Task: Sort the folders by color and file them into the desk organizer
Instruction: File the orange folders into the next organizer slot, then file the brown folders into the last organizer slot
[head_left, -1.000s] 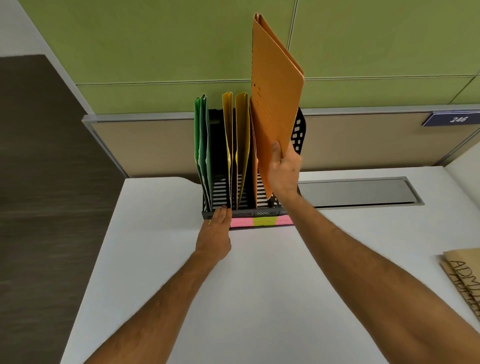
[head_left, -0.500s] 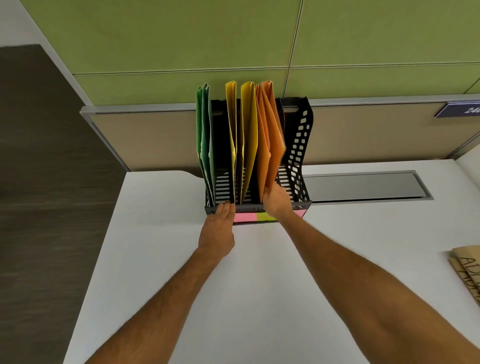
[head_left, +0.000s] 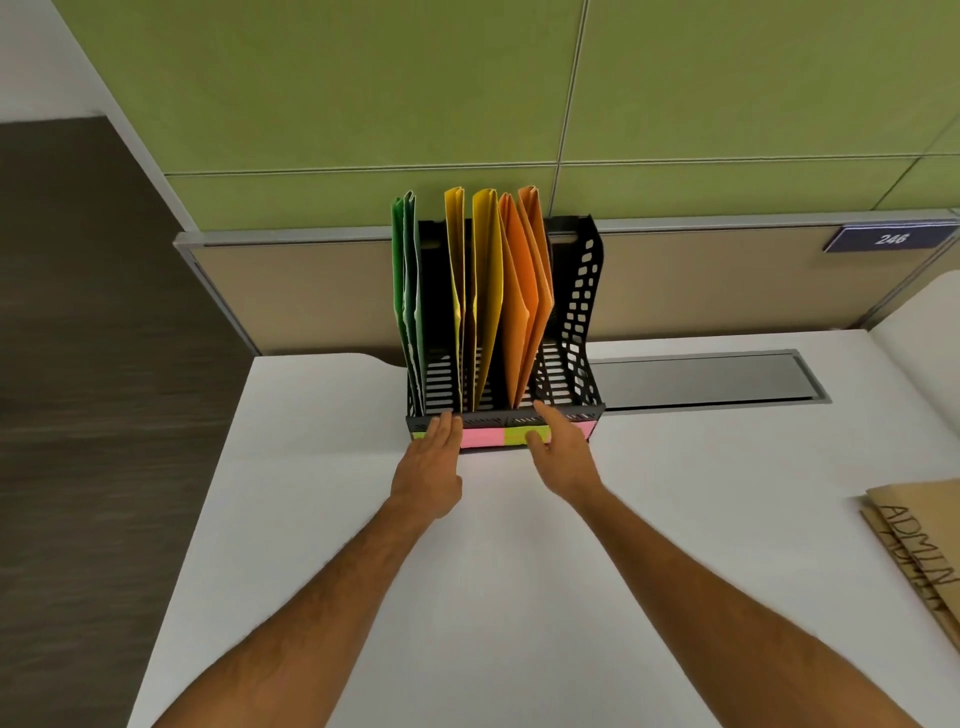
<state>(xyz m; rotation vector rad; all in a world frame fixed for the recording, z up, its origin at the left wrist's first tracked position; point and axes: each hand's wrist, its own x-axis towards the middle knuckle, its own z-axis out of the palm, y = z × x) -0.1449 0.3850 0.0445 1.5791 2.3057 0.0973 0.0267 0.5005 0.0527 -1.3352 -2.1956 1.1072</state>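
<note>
1. Head cam: green folders (head_left: 408, 275), yellow folders (head_left: 470, 291) & orange folders (head_left: 527, 296) stand sorted in the black organizer (head_left: 582, 312) at the bench (head_left: 493, 571) back.
2. Left hand (head_left: 428, 462) touches the organizer front w/ flat fingers; right hand (head_left: 558, 452) is loose, holding nothing.
3. Looks about done; brown folders (head_left: 919, 545) maybe left.

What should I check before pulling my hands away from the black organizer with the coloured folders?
1. Orange paper folders seated in the black perforated plastic desk organizer: ok, standing in a slot.
2. Colours grouped: ok, green paper folders left, yellow paper folders middle, orange right.
3. Right hand free of folders: ok, fingers open at the front edge.
4. Left hand free: ok, flat against the organizer front.
5. Folders left unfiled: cannot tell; brown papers marked ADMIN lie on the white desk.
</note>
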